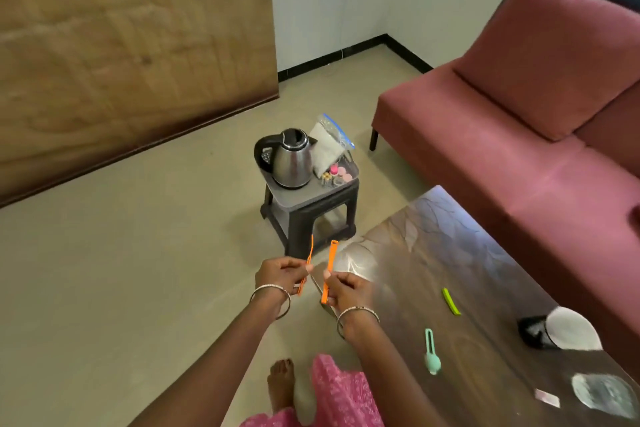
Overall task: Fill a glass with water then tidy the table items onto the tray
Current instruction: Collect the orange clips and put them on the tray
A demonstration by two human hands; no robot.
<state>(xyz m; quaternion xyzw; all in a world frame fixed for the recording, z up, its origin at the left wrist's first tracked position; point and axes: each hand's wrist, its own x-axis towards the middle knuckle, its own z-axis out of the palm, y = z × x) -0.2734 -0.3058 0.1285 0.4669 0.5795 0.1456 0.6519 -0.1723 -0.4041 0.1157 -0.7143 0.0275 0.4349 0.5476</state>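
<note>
the tidying step looks to be in hand. both hands are up over the near left corner of the counter (433, 246), close together but not touching. the left hand (281, 274) pinches the left strip (306, 265), thin and orange, and the right hand (343, 289) is curled round the right strip (329, 270), orange too. two clips or two halves of one, i cannot tell.

the tray (311, 196) sits on a dark stool (311, 229) on the floor, just beyond the hands and left of the counter's far end. it already carries a kettle (292, 159), a bag (329, 146) and some small bits.

next, i'd judge, the strips go onto the tray's bare near part, which calls for a reach forward and down past the kettle. a green clip (451, 302) and a teal clip (431, 352) lie on the counter, well apart, waiting.

i can pick out no glass. at the right edge a white round thing against something black, and a crumpled clear thing nearer, are too blurred to name. the tray's small bits are too tiny to tell apart.
</note>
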